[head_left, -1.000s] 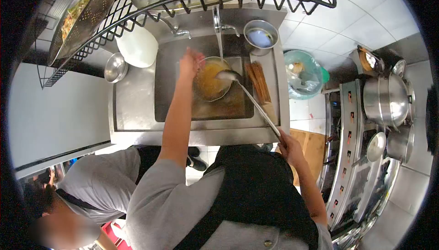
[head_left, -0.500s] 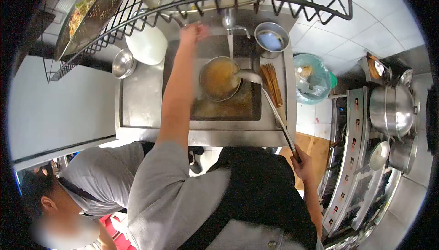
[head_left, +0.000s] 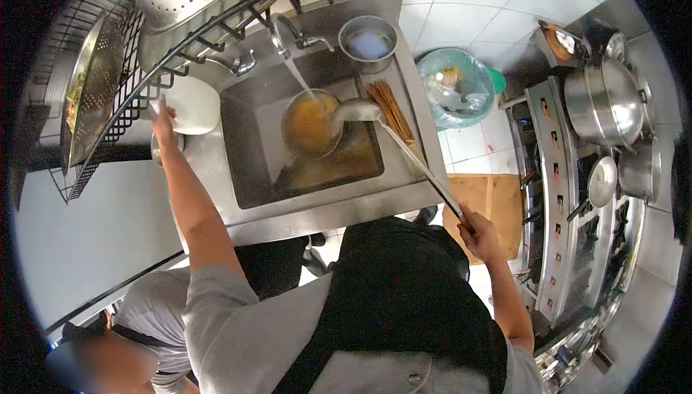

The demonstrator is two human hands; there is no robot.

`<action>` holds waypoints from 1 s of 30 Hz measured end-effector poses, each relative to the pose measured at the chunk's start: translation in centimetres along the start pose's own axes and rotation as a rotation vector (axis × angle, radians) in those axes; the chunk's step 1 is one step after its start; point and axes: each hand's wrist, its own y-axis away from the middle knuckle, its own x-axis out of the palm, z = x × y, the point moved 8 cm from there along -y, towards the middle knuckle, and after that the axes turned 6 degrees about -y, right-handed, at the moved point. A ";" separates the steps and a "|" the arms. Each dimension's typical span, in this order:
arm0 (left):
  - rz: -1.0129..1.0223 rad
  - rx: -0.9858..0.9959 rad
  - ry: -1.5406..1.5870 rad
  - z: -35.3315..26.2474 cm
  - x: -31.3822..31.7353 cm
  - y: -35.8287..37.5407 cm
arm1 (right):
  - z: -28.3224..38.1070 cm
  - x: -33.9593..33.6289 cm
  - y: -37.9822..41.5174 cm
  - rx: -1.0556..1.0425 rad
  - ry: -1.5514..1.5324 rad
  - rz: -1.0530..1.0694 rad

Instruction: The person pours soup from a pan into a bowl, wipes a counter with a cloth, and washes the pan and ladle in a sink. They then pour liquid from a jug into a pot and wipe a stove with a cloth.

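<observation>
My right hand [head_left: 478, 232] is closed round the dark end of a long-handled metal ladle [head_left: 414, 150]. The ladle's bowl rests over the right rim of a round metal pot [head_left: 313, 124] in the sink [head_left: 256, 170]. Cloudy orange-brown liquid fills the pot, and water from the faucet [head_left: 281, 48] runs into it. At the left, my left hand [head_left: 166, 116] has its fingers closed at the left edge of a white container [head_left: 196, 105] on the counter. A metal bowl [head_left: 156, 149] is partly hidden behind my left forearm.
A bundle of brown sticks [head_left: 389, 111] and a metal pot [head_left: 367, 39] sit right of the basin. A black wire rack [head_left: 238, 23] with colanders hangs above. A lined bin [head_left: 455, 87] and a stove [head_left: 548, 199] stand right. Another person [head_left: 155, 307] is at lower left.
My left hand has moved from beside the faucet, left and down to the white container. The view has turned and shifted. My right hand still holds the ladle at the pot.
</observation>
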 end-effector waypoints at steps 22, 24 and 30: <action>0.062 0.009 0.114 -10.6 0.7 27.1 | -2.2 0.3 4.3 0.333 -0.944 0.168; 0.080 0.050 0.081 -12.2 0.7 29.7 | -3.8 -1.2 6.2 0.339 -1.030 0.160; 0.219 0.185 0.115 -20.7 3.6 36.7 | -11.1 -8.2 17.0 0.355 -1.359 0.163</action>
